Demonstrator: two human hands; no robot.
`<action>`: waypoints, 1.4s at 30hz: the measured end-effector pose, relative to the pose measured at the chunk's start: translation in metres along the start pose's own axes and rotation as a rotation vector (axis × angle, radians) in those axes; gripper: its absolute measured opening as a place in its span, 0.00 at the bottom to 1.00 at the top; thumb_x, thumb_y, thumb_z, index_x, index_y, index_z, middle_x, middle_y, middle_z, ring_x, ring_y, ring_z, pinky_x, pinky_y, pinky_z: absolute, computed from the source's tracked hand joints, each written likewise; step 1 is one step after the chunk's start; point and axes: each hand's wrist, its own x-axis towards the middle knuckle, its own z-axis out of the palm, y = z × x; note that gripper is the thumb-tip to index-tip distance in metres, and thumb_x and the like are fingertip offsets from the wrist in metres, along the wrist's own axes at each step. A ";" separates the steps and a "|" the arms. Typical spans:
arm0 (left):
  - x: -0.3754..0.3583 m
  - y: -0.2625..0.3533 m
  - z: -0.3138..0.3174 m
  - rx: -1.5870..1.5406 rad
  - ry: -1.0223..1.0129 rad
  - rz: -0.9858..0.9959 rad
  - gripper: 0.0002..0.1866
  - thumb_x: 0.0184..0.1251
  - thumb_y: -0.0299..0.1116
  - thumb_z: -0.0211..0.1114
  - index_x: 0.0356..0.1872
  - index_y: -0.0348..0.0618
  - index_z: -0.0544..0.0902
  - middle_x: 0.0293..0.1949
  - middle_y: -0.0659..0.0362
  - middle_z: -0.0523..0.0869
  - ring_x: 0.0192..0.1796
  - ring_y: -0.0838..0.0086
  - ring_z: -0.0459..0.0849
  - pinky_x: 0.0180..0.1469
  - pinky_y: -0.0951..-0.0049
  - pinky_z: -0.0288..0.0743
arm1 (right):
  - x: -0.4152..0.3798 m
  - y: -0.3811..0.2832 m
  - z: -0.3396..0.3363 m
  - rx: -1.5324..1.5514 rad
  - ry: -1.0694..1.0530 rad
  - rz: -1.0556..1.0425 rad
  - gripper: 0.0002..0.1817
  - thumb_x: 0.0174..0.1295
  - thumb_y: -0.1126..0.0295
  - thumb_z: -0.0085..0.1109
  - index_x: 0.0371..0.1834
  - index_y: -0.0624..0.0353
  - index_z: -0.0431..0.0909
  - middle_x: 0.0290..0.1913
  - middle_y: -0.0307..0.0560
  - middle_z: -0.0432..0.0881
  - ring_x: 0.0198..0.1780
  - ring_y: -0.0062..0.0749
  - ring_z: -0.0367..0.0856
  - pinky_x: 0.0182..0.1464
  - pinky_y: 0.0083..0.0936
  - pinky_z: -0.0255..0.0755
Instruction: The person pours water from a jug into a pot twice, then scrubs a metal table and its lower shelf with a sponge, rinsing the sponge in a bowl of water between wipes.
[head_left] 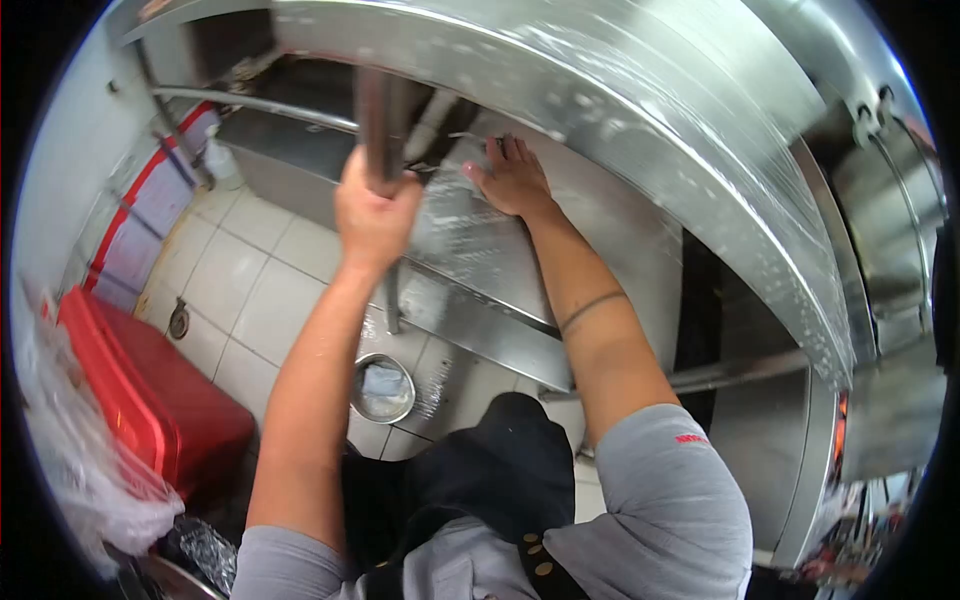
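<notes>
My left hand (378, 212) is closed around an upright metal post (380, 120) that comes down from the steel counter. Spread flat, my right hand (511, 178) presses on a wet metal shelf panel (600, 220) beneath the counter. A small dark spot shows near its fingers, too small to make out. Streaks of suds or water cover the panel around and below that hand. On the floor below stands a round metal bowl (402, 408) with a pale cloth or sponge (384, 381) in cloudy liquid.
The steel counter edge (640, 130), spotted with suds, curves overhead. A red bin (150, 400) and clear plastic bags (80, 440) stand at left on the white floor tiles (270, 300). A metal rail (260, 107) runs at upper left near a whitish bottle (222, 160).
</notes>
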 end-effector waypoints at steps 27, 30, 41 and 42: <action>-0.007 0.016 0.000 0.083 0.054 0.080 0.12 0.62 0.29 0.68 0.44 0.39 0.80 0.28 0.53 0.85 0.32 0.70 0.84 0.40 0.69 0.79 | -0.082 0.161 -0.025 -0.121 -0.020 0.499 0.47 0.77 0.33 0.32 0.81 0.65 0.58 0.83 0.64 0.57 0.84 0.53 0.52 0.83 0.46 0.47; -0.007 0.017 0.000 0.089 0.041 0.022 0.12 0.62 0.30 0.68 0.44 0.39 0.80 0.29 0.53 0.85 0.33 0.70 0.85 0.41 0.67 0.79 | -0.042 0.002 -0.016 0.002 0.004 0.194 0.42 0.77 0.39 0.41 0.81 0.64 0.59 0.83 0.63 0.55 0.85 0.54 0.48 0.84 0.44 0.46; -0.008 0.013 -0.017 -0.116 -0.164 -0.135 0.07 0.62 0.28 0.68 0.38 0.39 0.79 0.24 0.61 0.82 0.27 0.79 0.79 0.32 0.73 0.74 | -0.206 0.161 -0.040 -0.096 0.097 0.569 0.46 0.76 0.36 0.39 0.80 0.67 0.57 0.82 0.66 0.56 0.84 0.55 0.51 0.84 0.44 0.46; -0.010 0.013 -0.018 -0.117 -0.167 -0.139 0.07 0.62 0.28 0.68 0.38 0.39 0.79 0.24 0.61 0.82 0.27 0.79 0.79 0.32 0.73 0.74 | -0.201 0.152 -0.025 -0.117 0.058 0.545 0.47 0.75 0.34 0.37 0.82 0.65 0.55 0.84 0.63 0.54 0.85 0.54 0.48 0.84 0.45 0.44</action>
